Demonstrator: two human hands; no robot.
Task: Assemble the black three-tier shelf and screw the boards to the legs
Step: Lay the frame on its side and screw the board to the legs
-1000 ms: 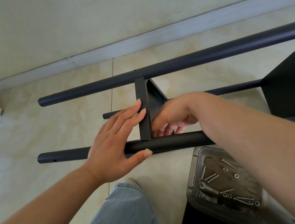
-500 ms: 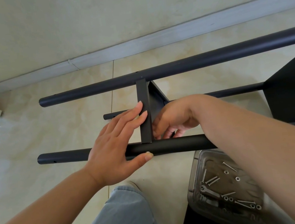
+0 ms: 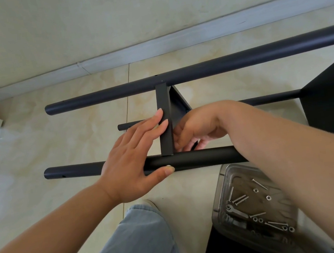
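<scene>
1. Shelf (image 3: 164, 118) lay on its side on the floor (image 3: 35, 144), board edge-on between two legs, a third leg (image 3: 269, 98) behind.
2. Left hand (image 3: 132, 159) spread flat: fingers straight against the board, thumb on a screw head (image 3: 168, 166) in the near leg (image 3: 188, 159).
3. Right hand (image 3: 196, 129) reached behind the board, fingers curled; whether anything was pinched there, impossible to tell.
4. Risks, as judged: screw tipping out if thumb pressure eased; board sliding off its hole; cross-threading from blind work behind.
5. Tray (image 3: 257, 210) of spare screws sat under the right forearm, liable to be knocked.
</scene>
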